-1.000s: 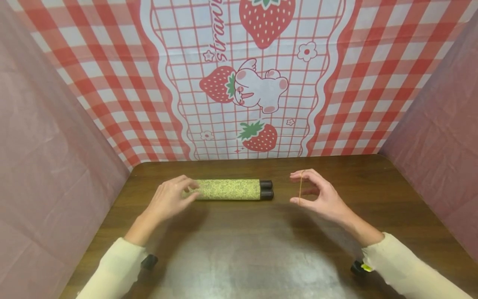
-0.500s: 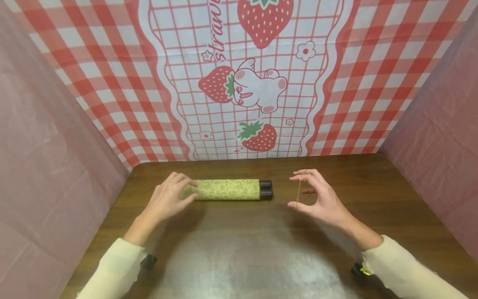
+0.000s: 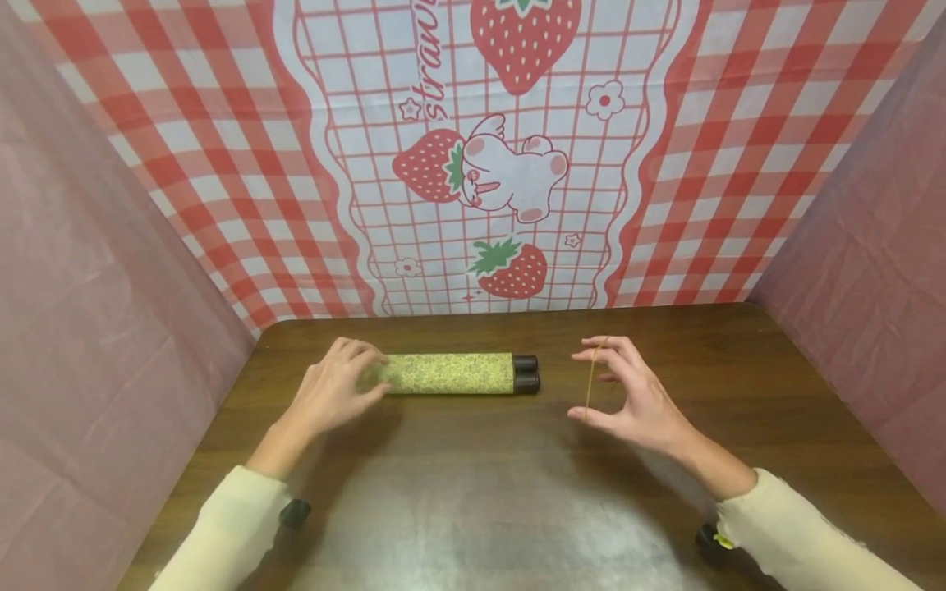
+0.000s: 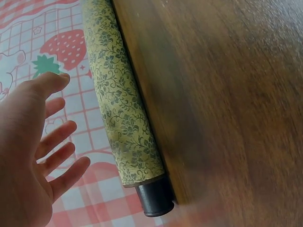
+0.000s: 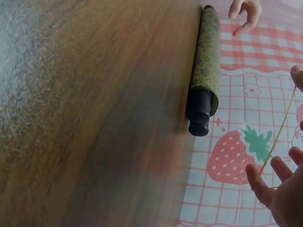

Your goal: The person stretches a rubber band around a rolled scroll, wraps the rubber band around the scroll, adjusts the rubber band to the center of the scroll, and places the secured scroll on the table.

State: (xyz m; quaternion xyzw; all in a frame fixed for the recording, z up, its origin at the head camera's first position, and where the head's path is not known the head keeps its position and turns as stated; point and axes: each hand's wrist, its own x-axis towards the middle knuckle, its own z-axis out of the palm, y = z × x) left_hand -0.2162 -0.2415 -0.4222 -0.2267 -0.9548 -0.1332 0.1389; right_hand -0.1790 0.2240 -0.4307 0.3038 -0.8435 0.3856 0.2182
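A rolled scroll (image 3: 452,373) in yellow-green floral cloth lies flat across the table, with two dark knobs (image 3: 526,374) at its right end. My left hand (image 3: 334,387) hovers at the scroll's left end, hiding it in the head view. In the left wrist view that hand's fingers (image 4: 57,137) are spread, apart from the scroll and holding nothing. To the right of the knobs, my right hand (image 3: 641,404) carries a thin tan rubber band (image 3: 590,379). The band (image 5: 279,132) is stretched taut between its spread thumb and fingers, also seen in the right wrist view.
The brown wooden table (image 3: 473,484) reaches back to a red-and-white checked cloth (image 3: 510,164) printed with strawberries. Pink fabric walls (image 3: 111,287) stand on both sides. A dark device (image 3: 296,513) shows at the left cuff, another (image 3: 711,538) at the right cuff.
The right thumb has shifted slightly down and left, so the rubber band is stretched a bit longer. My left hand has drawn back slightly to the left; the scroll stays in place.
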